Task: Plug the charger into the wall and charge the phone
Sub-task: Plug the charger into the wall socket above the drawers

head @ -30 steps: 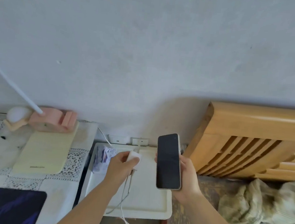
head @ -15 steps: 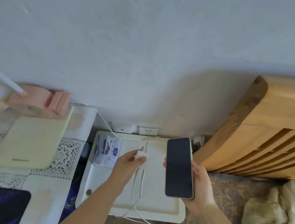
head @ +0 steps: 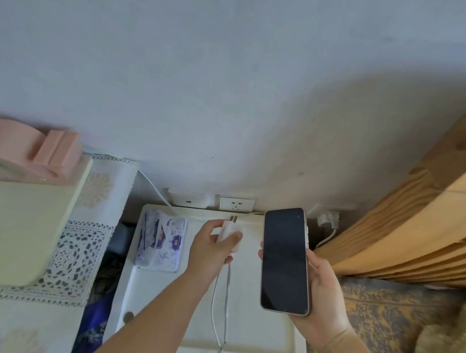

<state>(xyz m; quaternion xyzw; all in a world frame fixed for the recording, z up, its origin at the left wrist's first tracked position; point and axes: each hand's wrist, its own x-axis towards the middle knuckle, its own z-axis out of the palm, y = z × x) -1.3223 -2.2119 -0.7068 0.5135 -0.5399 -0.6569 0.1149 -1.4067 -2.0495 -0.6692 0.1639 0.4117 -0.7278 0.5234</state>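
Observation:
My left hand [head: 211, 243] grips a white charger [head: 229, 231] with its two metal prongs pointing toward the wall, a short way below a white wall socket [head: 236, 204]. The charger's white cable [head: 220, 309] hangs down from it over the white stool top. A phone [head: 285, 260] with a dark screen stands upright in my right hand [head: 319, 289], just right of the charger. Nothing is plugged into the phone.
A white stool top [head: 255, 342] lies under both hands, with a tissue pack [head: 161, 240] at its back left. Left is a lace-covered table [head: 81, 248] bearing a cream pad [head: 16, 229] and pink stand [head: 33, 152]. A wooden headboard [head: 417, 232] rises at right; another plug [head: 327, 218] sits beside it.
The view has closed in on the wall and socket. My left hand has carried the charger up toward the socket, prongs now showing. The phone stays held in my right hand.

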